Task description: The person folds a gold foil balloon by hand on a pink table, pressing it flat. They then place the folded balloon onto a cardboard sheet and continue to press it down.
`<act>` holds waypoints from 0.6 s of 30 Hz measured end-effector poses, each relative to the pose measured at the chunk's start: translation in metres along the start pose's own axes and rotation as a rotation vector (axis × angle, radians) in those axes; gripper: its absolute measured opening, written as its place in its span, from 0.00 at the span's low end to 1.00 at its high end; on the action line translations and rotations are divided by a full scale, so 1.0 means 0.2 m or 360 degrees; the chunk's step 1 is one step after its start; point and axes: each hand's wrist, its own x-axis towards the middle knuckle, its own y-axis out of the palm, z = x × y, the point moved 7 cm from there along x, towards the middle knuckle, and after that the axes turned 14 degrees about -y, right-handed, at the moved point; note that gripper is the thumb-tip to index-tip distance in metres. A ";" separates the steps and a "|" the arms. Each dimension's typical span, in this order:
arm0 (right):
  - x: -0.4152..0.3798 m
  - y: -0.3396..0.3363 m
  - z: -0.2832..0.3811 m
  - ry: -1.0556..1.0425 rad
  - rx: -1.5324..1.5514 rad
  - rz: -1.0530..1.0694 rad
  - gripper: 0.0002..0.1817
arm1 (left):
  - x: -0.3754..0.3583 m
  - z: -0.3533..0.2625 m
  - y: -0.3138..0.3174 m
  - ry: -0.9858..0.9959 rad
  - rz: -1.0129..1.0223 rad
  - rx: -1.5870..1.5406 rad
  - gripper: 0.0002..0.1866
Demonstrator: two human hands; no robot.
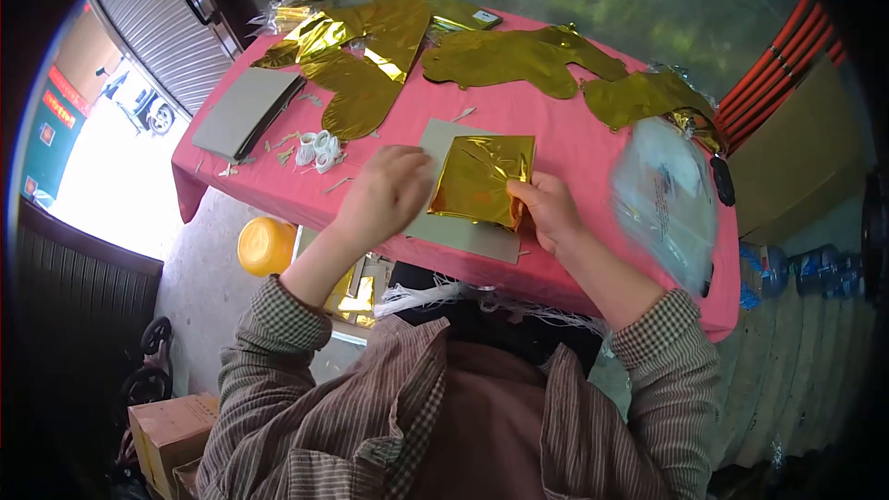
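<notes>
A folded gold foil balloon [482, 171], squared into a flat packet, is held above a grey board [505, 245] on the table. My right hand [548, 208] pinches its lower right corner, thumb on top. To the left of the packet, my left hand [387, 190] is raised with its fingers loosely bent and apart, and nothing shows in it. Unfolded gold foil balloons lie flat along the back of the table, one large one [361, 97] at left and another [519, 60] in the middle.
The pink-covered table [306, 190] carries a grey folder [245, 111], white string rolls [319, 150] with scraps around them, and a clear plastic bag [665, 199]. A yellow bucket [266, 246] stands on the floor at left. White strings [421, 296] hang at the front edge.
</notes>
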 end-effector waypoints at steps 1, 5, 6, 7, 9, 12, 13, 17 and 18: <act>0.00 0.01 0.00 0.0000 -0.0007 -0.0002 0.05 | -0.01 -0.07 0.03 0.0205 -0.0006 0.0011 0.15; 0.03 0.01 0.00 -0.0092 -0.0135 -0.0093 0.08 | -0.06 -0.23 0.22 0.0669 0.0212 0.0141 0.27; 0.04 0.01 0.00 -0.0093 -0.0137 -0.0091 0.10 | -0.07 -0.23 0.23 0.0678 0.0213 0.0134 0.27; 0.04 0.01 0.00 -0.0095 -0.0143 -0.0101 0.10 | -0.10 -0.23 0.28 0.0716 0.0358 0.0293 0.31; 0.04 0.03 0.02 -0.0035 -0.0187 -0.0024 0.13 | -0.12 -0.22 0.33 0.0760 0.0503 0.0456 0.34; 0.00 0.08 0.08 0.0377 -0.0302 0.0191 0.14 | -0.14 -0.20 0.34 0.0790 0.0532 0.0534 0.36; 0.00 0.08 0.11 0.0384 -0.0299 0.0188 0.14 | -0.15 -0.20 0.34 0.0797 0.0526 0.0561 0.36; 0.04 -0.01 0.14 0.0608 -0.0711 0.0489 0.15 | -0.14 -0.21 0.35 0.0835 0.0501 0.0583 0.36; 0.03 -0.04 0.14 0.0729 -0.0865 0.0615 0.15 | -0.14 -0.22 0.34 0.0837 0.0498 0.0589 0.36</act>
